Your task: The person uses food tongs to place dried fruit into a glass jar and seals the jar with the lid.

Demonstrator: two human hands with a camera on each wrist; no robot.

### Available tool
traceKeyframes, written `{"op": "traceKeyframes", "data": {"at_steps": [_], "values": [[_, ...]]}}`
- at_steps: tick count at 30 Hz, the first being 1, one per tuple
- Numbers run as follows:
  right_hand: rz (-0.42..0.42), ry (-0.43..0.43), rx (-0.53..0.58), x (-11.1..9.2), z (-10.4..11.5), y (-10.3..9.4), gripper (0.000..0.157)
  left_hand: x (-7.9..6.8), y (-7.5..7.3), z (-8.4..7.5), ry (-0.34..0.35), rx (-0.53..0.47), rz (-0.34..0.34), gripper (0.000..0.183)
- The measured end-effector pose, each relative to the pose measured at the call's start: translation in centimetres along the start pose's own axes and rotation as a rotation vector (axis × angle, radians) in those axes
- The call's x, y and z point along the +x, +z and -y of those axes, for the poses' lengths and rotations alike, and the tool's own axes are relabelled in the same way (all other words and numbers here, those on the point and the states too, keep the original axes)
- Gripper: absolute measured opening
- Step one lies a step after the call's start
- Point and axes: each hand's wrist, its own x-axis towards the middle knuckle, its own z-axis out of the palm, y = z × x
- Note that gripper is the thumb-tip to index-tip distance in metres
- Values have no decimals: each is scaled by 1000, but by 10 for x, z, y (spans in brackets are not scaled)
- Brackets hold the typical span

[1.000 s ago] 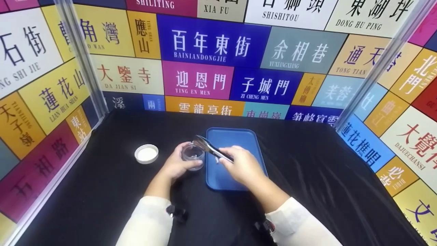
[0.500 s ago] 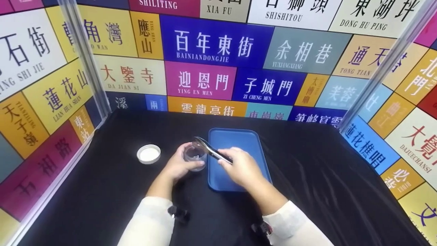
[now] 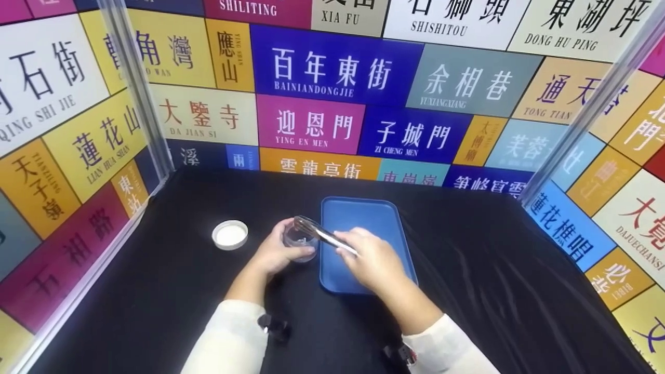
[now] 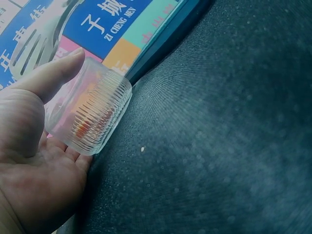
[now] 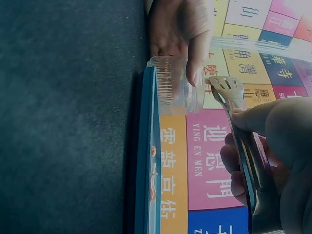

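Observation:
My left hand (image 3: pixel 274 253) holds a clear jar (image 4: pixel 108 108) with a ribbed lower wall, thumb on one side and fingers round the other. Its mouth is uncovered, and a small orange patch shows through the wall in the left wrist view. My right hand (image 3: pixel 375 258) grips metal tongs (image 5: pixel 242 141) with slotted ends, thumb on one arm and fingers on the other. In the head view the tongs' tips overlap the jar's mouth. Below and to the right lies a blue tray (image 3: pixel 335 275), partly covered by my right hand. Some orange-pink bits (image 5: pixel 153 183) show at the tray in the right wrist view.
A round white lid (image 3: pixel 230 235) lies on the black-covered table (image 3: pixel 171 291), left of the jar. Panels with printed place names (image 3: pixel 332 67) stand behind and at both sides, with clear corner posts (image 3: pixel 140 104) between them.
The tongs' tips have dipped slightly towards the jar's mouth. Both hands keep their holds, and the head view has shifted a little.

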Motion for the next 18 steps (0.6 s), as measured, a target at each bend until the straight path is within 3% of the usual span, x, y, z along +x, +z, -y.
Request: {"op": "traceKeyframes", "data": {"at_steps": [12,18], "values": [[-74,-107,-120,-3,-6,4,35,1,2,1,6,-72,20,94],[-91,-134,-116,-4,-11,5,35,0,0,0,4,-41,19,95]]}}
